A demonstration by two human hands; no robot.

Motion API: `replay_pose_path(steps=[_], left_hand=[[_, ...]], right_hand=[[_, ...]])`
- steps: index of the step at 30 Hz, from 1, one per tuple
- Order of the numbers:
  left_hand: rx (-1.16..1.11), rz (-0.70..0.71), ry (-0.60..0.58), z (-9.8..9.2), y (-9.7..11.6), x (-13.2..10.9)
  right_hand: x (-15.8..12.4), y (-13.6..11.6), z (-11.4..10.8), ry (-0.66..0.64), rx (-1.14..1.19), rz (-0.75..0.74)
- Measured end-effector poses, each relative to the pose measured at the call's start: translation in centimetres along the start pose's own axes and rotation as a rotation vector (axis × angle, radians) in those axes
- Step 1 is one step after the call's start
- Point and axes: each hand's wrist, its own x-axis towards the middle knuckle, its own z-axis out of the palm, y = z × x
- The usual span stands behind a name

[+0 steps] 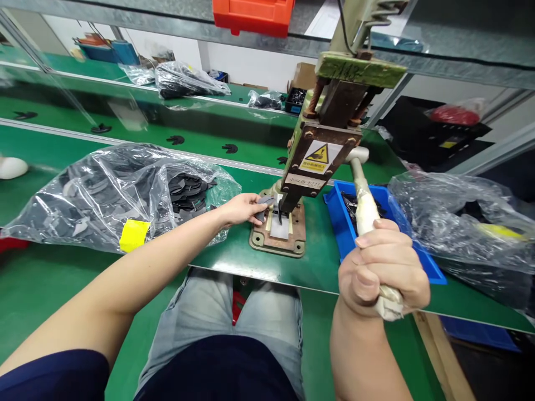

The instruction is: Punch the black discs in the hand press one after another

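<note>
A green hand press [321, 128] with a warning sticker stands on the bench. My right hand [387, 264] is wrapped around its lever [363, 197], whose grip is bound in pale tape. With thumb and fingers my left hand [244, 209] pinches a dark grey curved piece [263, 207] at the left side of the press base [276, 243]. A black part shows under the ram, above a light metal plate [279, 227]; whether it touches the grey piece I cannot tell.
A clear bag of dark curved pieces [104, 189] with a yellow label lies left. A blue bin [430, 270] and another plastic bag [468, 217] sit right. Several dark parts [229, 148] are spread along the green strip behind. An orange bin [253, 15] is on the shelf above.
</note>
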Motion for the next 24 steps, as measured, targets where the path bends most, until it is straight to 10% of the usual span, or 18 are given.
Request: replay_pose_path(steps=[24], left_hand=[[0.331, -0.103, -0.079, 0.1, 1.2, 3.4]], right_hand=[[-0.2, 0.9, 0.4, 0.054, 0.013, -0.017]])
